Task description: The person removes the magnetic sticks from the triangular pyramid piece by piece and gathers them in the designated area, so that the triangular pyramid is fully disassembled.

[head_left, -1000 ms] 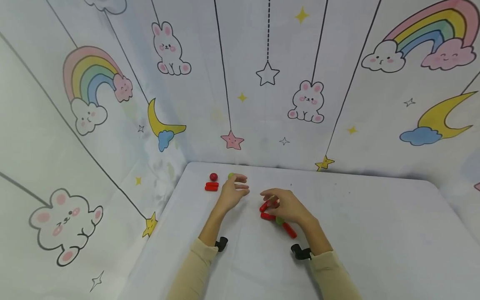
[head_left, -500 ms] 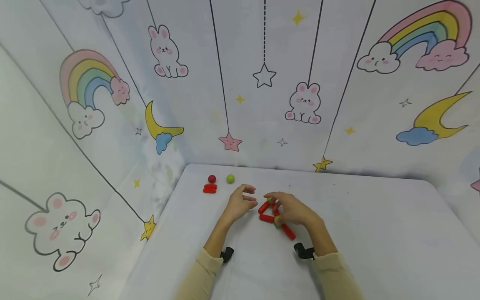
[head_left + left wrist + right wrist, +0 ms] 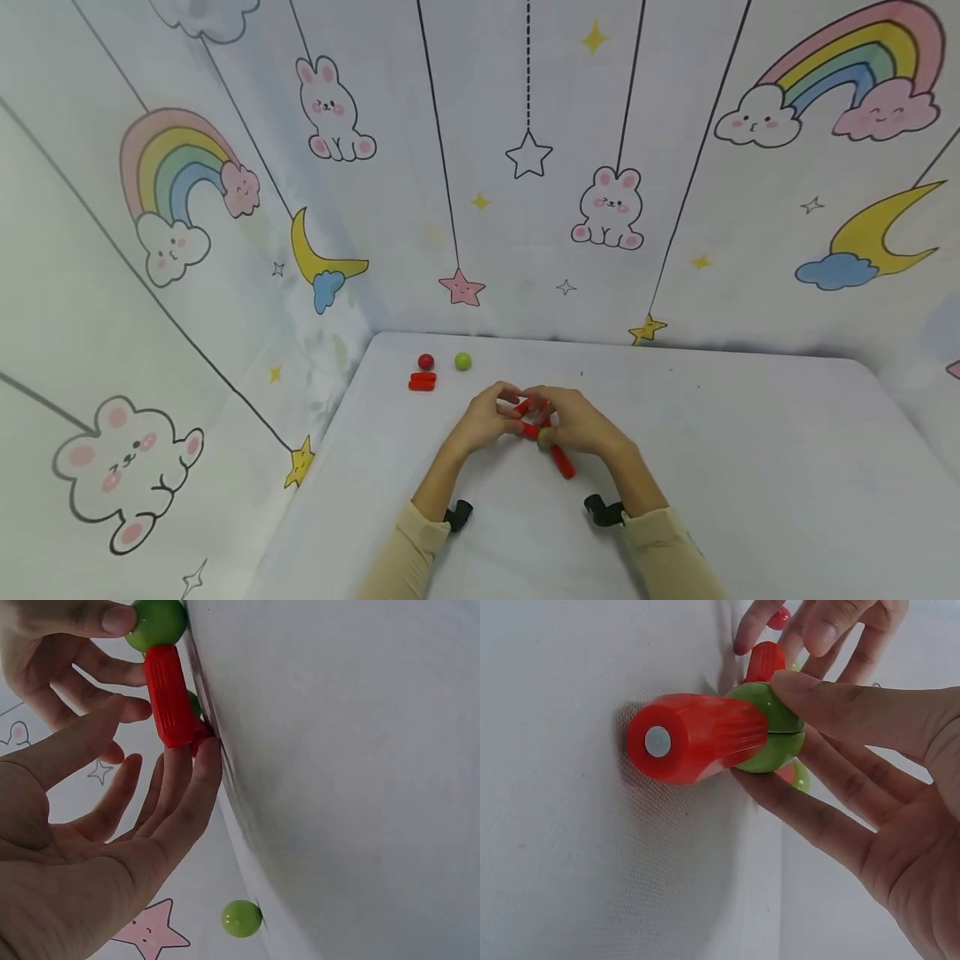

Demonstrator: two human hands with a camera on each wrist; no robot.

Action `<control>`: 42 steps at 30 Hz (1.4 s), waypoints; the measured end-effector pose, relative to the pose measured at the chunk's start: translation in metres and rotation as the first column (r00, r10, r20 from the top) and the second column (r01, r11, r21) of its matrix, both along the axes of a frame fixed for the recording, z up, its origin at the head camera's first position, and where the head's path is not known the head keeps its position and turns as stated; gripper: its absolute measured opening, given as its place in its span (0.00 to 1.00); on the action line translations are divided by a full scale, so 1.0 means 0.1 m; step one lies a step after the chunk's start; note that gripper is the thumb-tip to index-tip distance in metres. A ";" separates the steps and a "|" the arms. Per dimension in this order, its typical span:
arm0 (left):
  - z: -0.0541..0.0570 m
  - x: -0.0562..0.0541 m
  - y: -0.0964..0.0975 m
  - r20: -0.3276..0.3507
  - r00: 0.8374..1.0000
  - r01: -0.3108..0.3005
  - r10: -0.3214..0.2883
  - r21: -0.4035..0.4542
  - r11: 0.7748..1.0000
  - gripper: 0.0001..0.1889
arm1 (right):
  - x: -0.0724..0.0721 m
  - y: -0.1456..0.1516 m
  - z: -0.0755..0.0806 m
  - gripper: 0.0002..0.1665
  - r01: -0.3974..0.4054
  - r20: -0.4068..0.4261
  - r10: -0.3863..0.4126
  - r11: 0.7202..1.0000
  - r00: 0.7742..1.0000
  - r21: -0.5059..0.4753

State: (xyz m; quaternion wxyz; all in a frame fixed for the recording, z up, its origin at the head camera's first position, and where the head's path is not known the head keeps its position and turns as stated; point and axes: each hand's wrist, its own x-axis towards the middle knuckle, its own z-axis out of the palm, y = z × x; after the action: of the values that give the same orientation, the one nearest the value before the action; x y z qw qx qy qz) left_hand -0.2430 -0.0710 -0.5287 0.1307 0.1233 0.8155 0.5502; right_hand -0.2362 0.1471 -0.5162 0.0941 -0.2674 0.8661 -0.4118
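A joined figure of red rods and green balls lies on the table between the hands. My right hand [image 3: 581, 423] pinches a green ball [image 3: 776, 754] between thumb and fingers. From that ball a red rod [image 3: 712, 735] with a grey disc in its end points toward the person, and another red rod [image 3: 169, 697] runs toward the left hand. My left hand [image 3: 483, 421] touches that second rod's far end with extended fingertips, its thumb held apart. In the head view the fingers partly hide the figure, including its far ball.
At the table's far left lie a red ball [image 3: 426, 362], two red rods [image 3: 422, 382] side by side, and a loose green ball [image 3: 462, 361]. A printed cloth wall [image 3: 480, 242] rises behind the white table [image 3: 750, 467].
My left hand has moved right and nearer, away from the loose green ball, to the red rods. The right hand stays at the figure, which has shifted slightly left.
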 end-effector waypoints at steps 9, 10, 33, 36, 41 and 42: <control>0.01 0.00 -0.02 -0.011 0.999 0.033 -0.033 -0.026 0.999 0.28 | 0.01 0.00 0.01 0.45 -0.007 0.001 0.007 1.000 1.000 -0.026; 0.01 0.00 -0.02 -0.013 0.999 0.034 -0.035 -0.032 0.999 0.27 | 0.01 0.00 0.01 0.45 -0.008 0.004 0.009 1.000 1.000 -0.028; 0.06 -0.03 -0.14 0.016 1.000 0.003 -0.002 -0.033 0.999 0.22 | -0.02 -0.04 -0.02 0.48 0.002 0.064 -0.001 1.000 0.998 -0.012; 0.08 -0.03 -0.18 0.019 1.000 -0.006 0.007 -0.061 0.998 0.21 | -0.03 -0.03 -0.02 0.47 -0.002 0.049 0.003 1.000 0.999 -0.011; 0.13 -0.05 -0.34 0.013 0.998 -0.053 0.054 -0.054 0.997 0.22 | -0.03 0.00 -0.03 0.45 0.015 0.045 -0.015 1.000 0.999 0.001; 0.14 -0.06 -0.38 0.012 0.998 -0.062 0.063 -0.041 0.997 0.22 | -0.03 0.01 -0.04 0.45 0.016 0.044 -0.016 1.000 0.999 0.002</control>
State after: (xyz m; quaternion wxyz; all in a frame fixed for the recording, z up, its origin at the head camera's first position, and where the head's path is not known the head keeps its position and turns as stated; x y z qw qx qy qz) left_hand -0.2490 -0.1093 -0.5151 0.1212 0.0913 0.8290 0.5382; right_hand -0.2396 0.1482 -0.5201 0.1099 -0.2515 0.8662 -0.4176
